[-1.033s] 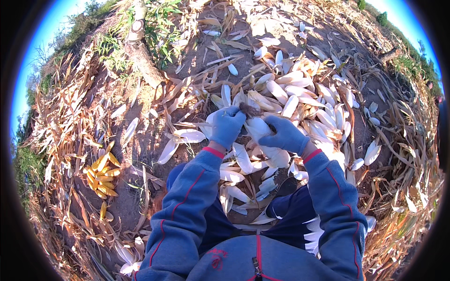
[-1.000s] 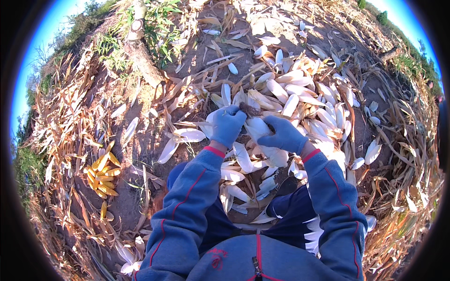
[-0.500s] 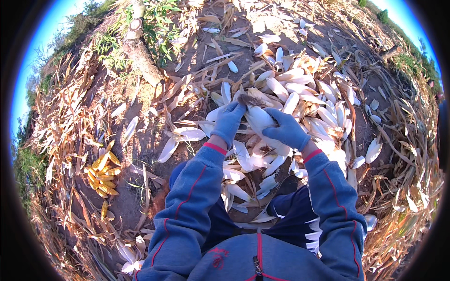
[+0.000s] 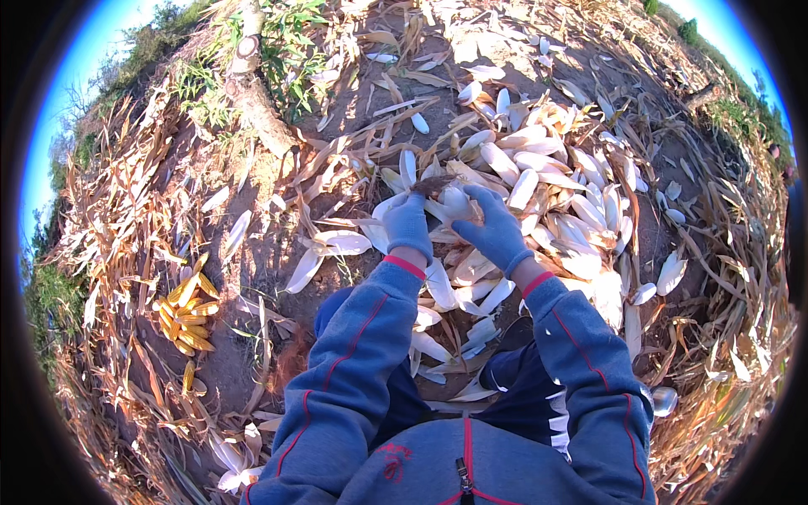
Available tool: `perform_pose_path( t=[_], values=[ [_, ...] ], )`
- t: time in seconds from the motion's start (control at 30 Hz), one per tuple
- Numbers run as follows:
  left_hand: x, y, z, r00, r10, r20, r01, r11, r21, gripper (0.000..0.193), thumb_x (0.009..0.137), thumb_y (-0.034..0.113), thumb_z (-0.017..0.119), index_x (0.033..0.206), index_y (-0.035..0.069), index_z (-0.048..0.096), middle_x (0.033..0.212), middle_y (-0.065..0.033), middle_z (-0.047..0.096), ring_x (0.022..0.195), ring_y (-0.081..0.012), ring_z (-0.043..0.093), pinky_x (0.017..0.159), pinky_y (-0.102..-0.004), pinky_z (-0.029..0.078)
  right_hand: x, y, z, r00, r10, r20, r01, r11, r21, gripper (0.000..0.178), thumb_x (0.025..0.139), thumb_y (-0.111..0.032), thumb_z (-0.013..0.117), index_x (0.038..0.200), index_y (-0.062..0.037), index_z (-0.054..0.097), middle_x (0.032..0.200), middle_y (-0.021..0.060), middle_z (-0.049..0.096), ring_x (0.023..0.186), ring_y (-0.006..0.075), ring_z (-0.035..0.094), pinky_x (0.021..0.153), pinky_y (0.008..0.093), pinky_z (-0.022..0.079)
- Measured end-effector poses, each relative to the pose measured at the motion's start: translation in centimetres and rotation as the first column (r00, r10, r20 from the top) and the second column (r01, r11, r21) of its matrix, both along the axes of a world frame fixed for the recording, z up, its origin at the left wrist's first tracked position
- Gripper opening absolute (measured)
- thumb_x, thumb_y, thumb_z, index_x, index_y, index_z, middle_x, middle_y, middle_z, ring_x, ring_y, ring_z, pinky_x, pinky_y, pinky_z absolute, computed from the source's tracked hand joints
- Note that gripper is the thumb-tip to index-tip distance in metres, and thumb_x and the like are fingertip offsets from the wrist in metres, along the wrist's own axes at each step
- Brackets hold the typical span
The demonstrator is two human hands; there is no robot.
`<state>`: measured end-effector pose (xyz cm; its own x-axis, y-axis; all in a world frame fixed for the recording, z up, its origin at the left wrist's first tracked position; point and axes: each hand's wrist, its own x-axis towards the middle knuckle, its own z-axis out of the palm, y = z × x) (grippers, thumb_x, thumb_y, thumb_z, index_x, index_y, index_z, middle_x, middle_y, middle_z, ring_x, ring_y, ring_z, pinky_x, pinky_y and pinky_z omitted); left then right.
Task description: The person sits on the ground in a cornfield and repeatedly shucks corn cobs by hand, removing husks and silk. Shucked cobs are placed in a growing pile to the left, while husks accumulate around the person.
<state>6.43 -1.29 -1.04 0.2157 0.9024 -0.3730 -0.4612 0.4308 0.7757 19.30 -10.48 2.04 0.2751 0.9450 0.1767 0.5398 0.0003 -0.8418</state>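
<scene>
An ear of corn in its pale husk (image 4: 455, 202), with a dark tuft of dry silk at its tip, is between my two gloved hands in front of me. My left hand (image 4: 408, 225) is closed at the silk end of the husk. On the other side my right hand (image 4: 495, 229) grips the ear, fingers over its top and thumb pointing left. The kernels are not visible on this ear. Beneath and beyond my hands spreads a heap of husked ears and loose husks (image 4: 581, 198).
A small pile of bare yellow corn ears (image 4: 187, 316) lies on the soil at the left. A tree trunk (image 4: 257, 109) rises at the far left. Dry stalks and leaves (image 4: 126, 244) litter both sides. A shiny round object (image 4: 664, 401) sits by my right elbow.
My right hand has shifted left and up along the ear, nearer my left hand. The ear's body, earlier pointing down toward me, now shows less between my hands.
</scene>
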Motion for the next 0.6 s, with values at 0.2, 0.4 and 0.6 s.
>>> perform_pose_path(
  t=[0.2, 0.4, 0.6],
  values=[
    [1.6, -2.2, 0.7, 0.993, -0.119, 0.003, 0.117, 0.982, 0.149, 0.010, 0.088, 0.011, 0.059, 0.089, 0.001, 0.062, 0.082, -0.0086, 0.063, 0.074, -0.0170, 0.062, 0.068, -0.0285, 0.053, 0.2, 1.3, -0.6, 0.948, -0.233, -0.218, 0.255, 0.964, 0.079, 0.029, 0.086, -0.027, 0.059, 0.098, -0.0015, 0.062, 0.082, 0.0190, 0.064, 0.084, 0.0296, 0.063, 0.074, 0.0344, 0.046],
    [1.4, -2.6, 3.2, 0.754, -0.270, 0.600, 0.244, 0.962, 0.126, 0.024, 0.096, 0.013, 0.042, 0.109, -0.005, 0.053, 0.103, -0.0145, 0.060, 0.096, -0.0236, 0.060, 0.091, -0.0387, 0.046, 4.0, 2.7, -1.8, 0.603, -0.366, -0.709, 0.464, 0.884, -0.062, 0.028, 0.087, -0.025, 0.055, 0.096, 0.0004, 0.062, 0.077, 0.0066, 0.059, 0.070, 0.0142, 0.054, 0.065, 0.0286, 0.044],
    [1.1, -2.9, 1.8, 0.703, -0.475, 0.530, 0.434, 0.876, 0.210, 0.024, 0.096, 0.015, 0.043, 0.109, -0.003, 0.052, 0.108, -0.0153, 0.059, 0.102, -0.0261, 0.058, 0.091, -0.0389, 0.047, 6.7, 4.3, -0.1, 0.341, -0.128, -0.931, 0.599, 0.793, 0.110, 0.017, 0.091, -0.020, 0.052, 0.092, -0.0043, 0.056, 0.075, 0.0063, 0.057, 0.065, 0.0167, 0.056, 0.060, 0.0288, 0.047]
  ],
)
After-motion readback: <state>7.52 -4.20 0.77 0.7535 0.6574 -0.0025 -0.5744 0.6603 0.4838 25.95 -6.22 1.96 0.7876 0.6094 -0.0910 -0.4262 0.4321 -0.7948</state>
